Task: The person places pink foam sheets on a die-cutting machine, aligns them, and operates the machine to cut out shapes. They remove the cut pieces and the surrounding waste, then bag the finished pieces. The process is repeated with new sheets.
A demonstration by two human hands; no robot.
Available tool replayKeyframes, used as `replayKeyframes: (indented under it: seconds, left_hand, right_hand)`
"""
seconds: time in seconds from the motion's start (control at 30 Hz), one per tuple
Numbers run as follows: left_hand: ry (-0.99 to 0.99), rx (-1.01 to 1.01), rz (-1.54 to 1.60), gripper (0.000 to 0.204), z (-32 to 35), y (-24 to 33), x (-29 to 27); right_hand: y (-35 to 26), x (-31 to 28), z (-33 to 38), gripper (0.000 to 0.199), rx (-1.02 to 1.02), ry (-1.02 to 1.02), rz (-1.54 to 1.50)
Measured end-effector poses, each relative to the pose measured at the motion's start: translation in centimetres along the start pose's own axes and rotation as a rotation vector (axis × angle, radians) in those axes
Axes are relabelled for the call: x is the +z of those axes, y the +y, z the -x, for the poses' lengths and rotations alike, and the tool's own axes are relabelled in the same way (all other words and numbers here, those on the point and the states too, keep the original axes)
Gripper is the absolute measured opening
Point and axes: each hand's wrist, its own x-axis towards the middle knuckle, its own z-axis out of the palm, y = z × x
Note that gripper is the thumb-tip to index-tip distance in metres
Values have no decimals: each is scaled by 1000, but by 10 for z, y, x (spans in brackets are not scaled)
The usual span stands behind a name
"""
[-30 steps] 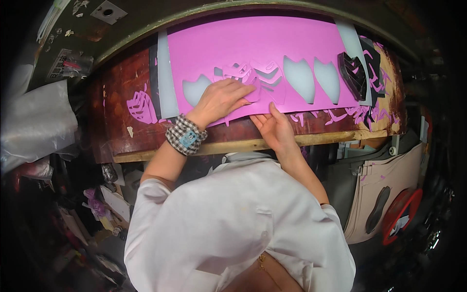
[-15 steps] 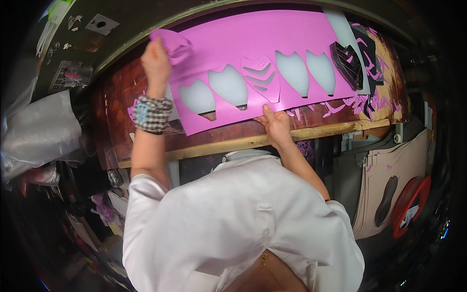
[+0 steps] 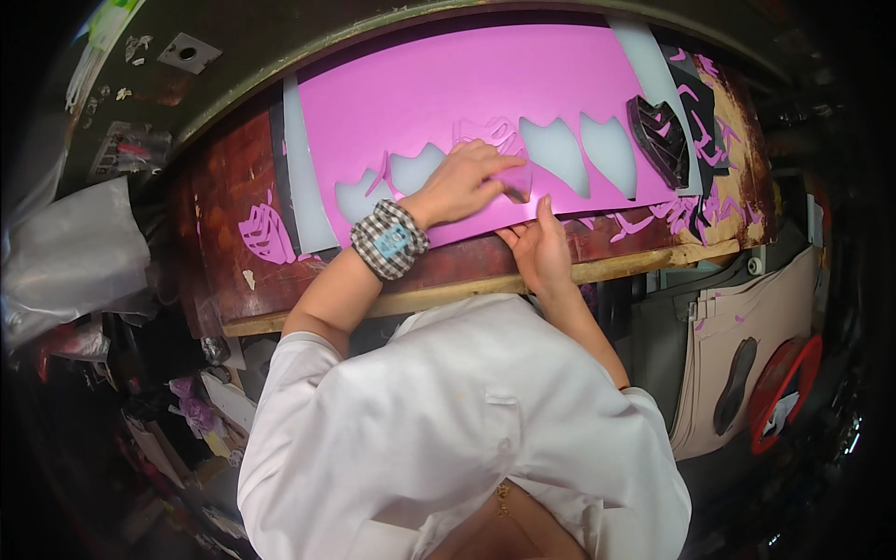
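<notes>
A pink sheet [image 3: 401, 93] with a row of shield-shaped holes lies across a pale board [image 3: 312, 177] on the worn wooden table. In the middle of the row is a slitted pink cut-out piece [image 3: 492, 133]. My left hand [image 3: 462, 185], a checked band at its wrist, reaches over this piece with curled fingers gripping it; a dark gap shows at its lower tip. At the sheet's near edge my right hand [image 3: 541, 250] pinches the material, thumb on top and fingers beneath. A black cutting die [image 3: 659, 140] rests on the sheet's right end.
Slitted pink pieces [image 3: 265, 233] lie on the table at left. Pink and black scraps [image 3: 705, 140] litter its right end. A wooden rail [image 3: 373, 303] runs along the near edge. Beige sheets [image 3: 737, 345] hang at right beside a red ring-shaped object [image 3: 784, 397]. Clear plastic [image 3: 75, 252] is at far left.
My left hand has let go of the raised far-left corner of the sheet and moved right to the middle cut-out. The corner now lies flat. My right hand stays at the near edge.
</notes>
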Motion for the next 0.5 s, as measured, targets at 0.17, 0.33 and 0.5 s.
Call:
replayKeyframes:
  seconds: [0.17, 0.33, 0.5]
  left_hand:
    - [966, -259, 1103, 38, -25, -18, -73]
    - [772, -386, 1123, 33, 11, 31, -88]
    - [888, -515, 1235, 28, 30, 65, -47]
  right_hand:
    - [-11, -5, 12, 44, 141, 195, 503]
    - [-42, 18, 21, 30, 74, -34, 990]
    - [-31, 61, 8, 32, -687, -114, 1210]
